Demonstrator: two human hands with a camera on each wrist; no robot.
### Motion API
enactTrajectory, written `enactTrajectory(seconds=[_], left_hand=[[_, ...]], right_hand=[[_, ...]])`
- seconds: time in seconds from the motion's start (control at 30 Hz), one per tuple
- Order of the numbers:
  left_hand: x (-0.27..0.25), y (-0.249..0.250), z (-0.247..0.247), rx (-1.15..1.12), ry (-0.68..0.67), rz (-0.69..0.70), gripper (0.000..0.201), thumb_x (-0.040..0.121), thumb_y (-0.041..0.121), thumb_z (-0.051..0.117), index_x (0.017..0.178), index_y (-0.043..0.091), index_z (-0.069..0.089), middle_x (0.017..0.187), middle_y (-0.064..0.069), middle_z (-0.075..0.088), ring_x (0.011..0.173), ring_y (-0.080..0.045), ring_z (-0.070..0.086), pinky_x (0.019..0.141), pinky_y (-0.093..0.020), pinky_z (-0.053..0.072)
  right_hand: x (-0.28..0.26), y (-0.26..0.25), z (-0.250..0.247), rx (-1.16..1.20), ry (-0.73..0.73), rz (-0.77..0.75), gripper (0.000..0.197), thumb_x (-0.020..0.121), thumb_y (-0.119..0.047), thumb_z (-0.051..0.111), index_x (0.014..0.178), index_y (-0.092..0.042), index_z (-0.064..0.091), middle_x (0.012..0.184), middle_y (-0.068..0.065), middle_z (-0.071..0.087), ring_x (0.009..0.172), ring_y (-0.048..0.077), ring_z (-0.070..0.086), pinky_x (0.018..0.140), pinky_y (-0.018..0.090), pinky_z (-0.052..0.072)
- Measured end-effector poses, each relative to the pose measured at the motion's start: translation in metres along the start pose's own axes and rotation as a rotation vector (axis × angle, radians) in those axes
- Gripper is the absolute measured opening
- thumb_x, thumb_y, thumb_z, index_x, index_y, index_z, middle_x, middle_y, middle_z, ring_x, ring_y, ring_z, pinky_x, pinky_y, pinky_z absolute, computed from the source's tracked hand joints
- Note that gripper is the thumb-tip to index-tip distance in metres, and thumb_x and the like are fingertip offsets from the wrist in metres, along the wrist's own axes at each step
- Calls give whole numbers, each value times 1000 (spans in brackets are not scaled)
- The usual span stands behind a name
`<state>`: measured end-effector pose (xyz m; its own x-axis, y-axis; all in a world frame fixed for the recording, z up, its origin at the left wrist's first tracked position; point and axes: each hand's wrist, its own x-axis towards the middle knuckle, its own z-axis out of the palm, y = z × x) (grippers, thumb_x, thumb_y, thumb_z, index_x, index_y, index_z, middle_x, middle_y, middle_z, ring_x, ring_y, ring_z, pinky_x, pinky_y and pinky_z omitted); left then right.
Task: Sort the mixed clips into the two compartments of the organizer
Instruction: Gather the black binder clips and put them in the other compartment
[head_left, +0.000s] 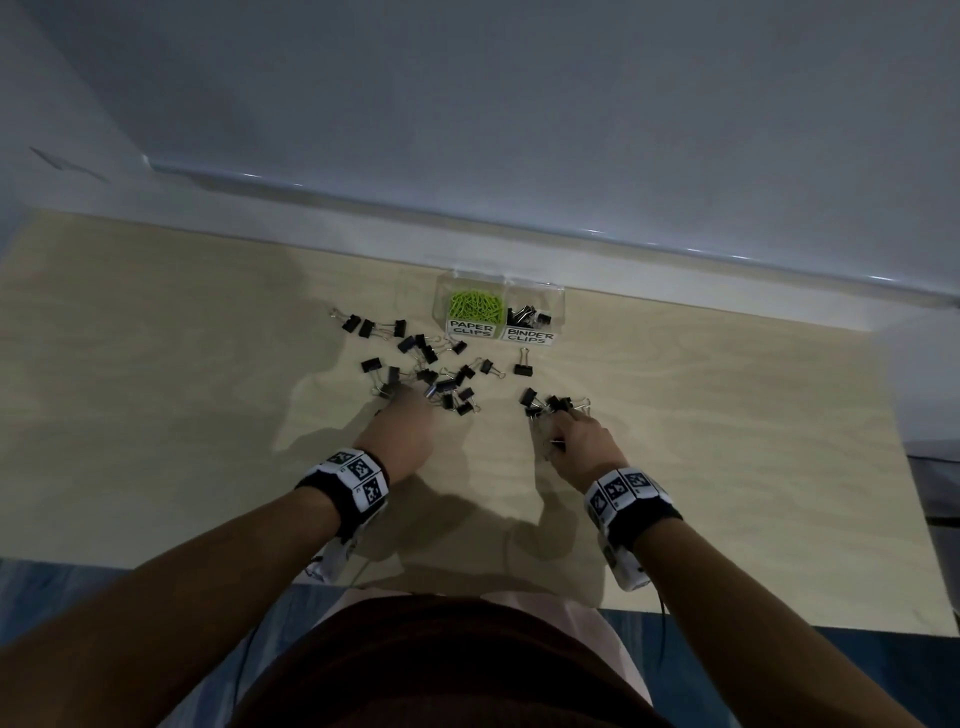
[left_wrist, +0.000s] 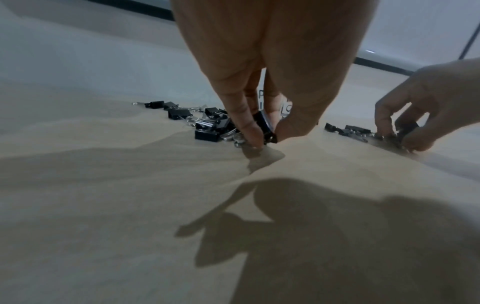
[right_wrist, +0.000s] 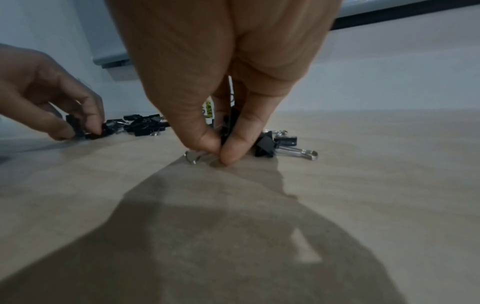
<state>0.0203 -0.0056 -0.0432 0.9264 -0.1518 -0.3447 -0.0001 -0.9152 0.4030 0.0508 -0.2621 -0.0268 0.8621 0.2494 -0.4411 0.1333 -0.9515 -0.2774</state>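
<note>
— Which step is in hand?
— Binder clips (head_left: 426, 364) are being gathered off the surface (head_left: 182, 415): one is pinched by the left hand (head_left: 402, 431), another by the right hand (head_left: 582, 441).
— And next?
— A carry to the organizer (head_left: 501, 312), into its right-hand compartment labelled for binder clips, seems called for.

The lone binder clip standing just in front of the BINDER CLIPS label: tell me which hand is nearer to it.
Right. The right hand works a small pile just below the lone binder clip; the left hand is farther off to its lower left.

Loose binder clips (head_left: 431, 364) before the organizer (head_left: 500, 312) (table's (head_left: 156, 389) far edge)
</note>
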Motion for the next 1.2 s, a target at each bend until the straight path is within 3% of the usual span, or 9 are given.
enactTrajectory(seconds=[0.07, 0.2, 0.4, 0.53, 0.63, 0.73, 0.83, 1.1, 1.2], left_hand=[[-1, -2, -1, -73, 4, -35, 13, 82, 11, 56, 90, 4, 63, 107, -6, 52, 84, -21, 57, 80, -32, 50], [-1, -1, -9, -185, 6, -70, 8, 78, 10, 62, 82, 5, 67, 96, -5, 59, 81, -18, 58, 77, -30, 51], [29, 41, -50, -412, 71, -5, 10, 81, 9, 67, 91, 7, 69, 94, -5, 68, 82, -14, 63, 82, -27, 52], [85, 87, -80, -469, 175, 44, 12, 85, 13, 63, 94, 8, 69, 96, -6, 70, 83, -15, 64, 82, -27, 53], [129, 110, -91, -445, 234, 53, 14, 85, 13, 62, 93, 6, 71, 97, -9, 71, 86, -18, 66, 86, -31, 54], [150, 114, -95, -404, 220, 43, 27, 86, 13, 60, 112, 7, 66, 117, -10, 66, 103, -19, 63, 94, -26, 48], [143, 102, -92, -366, 154, 99, 34, 90, 13, 56, 123, 5, 57, 128, -10, 59, 113, -20, 59, 99, -25, 43], [56, 35, -59, -241, -18, 125, 19, 88, 15, 59, 107, 14, 65, 106, -2, 65, 95, -16, 62, 83, -26, 51], [25, 7, -46, -24, -114, 86, 41, 80, 25, 68, 120, 22, 57, 121, 1, 49, 111, -18, 49, 91, -34, 47]], right_hand=[[-1, 0, -5, 19, -7, -16, 10, 83, -9, 50, 88, -16, 53, 92, 5, 61, 83, 29, 59, 68, 33, 49], [6, -4, -22, 89, -52, 33, 27, 78, -8, 55, 62, -26, 43, 68, -1, 56, 70, 24, 59, 58, 29, 45], [59, -17, -78, 261, 212, 26, 6, 76, -3, 66, 75, -7, 62, 76, 6, 66, 71, 19, 63, 70, 30, 58], [98, -28, -106, 271, 293, 11, 11, 77, -9, 70, 80, -15, 61, 81, 1, 65, 72, 14, 59, 73, 25, 55], [107, -24, -117, 289, 298, 21, 32, 74, -9, 74, 104, -16, 63, 101, 4, 67, 84, 16, 61, 78, 24, 52], [95, -10, -113, 321, 331, 41, 40, 76, -2, 68, 113, -17, 62, 112, 4, 65, 93, 17, 63, 87, 31, 54], [73, 11, -88, 244, 288, 6, 38, 80, 5, 59, 108, -20, 64, 109, 0, 66, 93, 14, 64, 87, 30, 54], [39, 18, -33, 1, -27, -146, 38, 80, -8, 63, 113, -27, 62, 123, 1, 52, 111, 27, 45, 94, 39, 46], [40, 20, -20, -11, -8, -72, 35, 80, -15, 67, 112, -27, 62, 120, 2, 47, 108, 26, 42, 93, 38, 46]])
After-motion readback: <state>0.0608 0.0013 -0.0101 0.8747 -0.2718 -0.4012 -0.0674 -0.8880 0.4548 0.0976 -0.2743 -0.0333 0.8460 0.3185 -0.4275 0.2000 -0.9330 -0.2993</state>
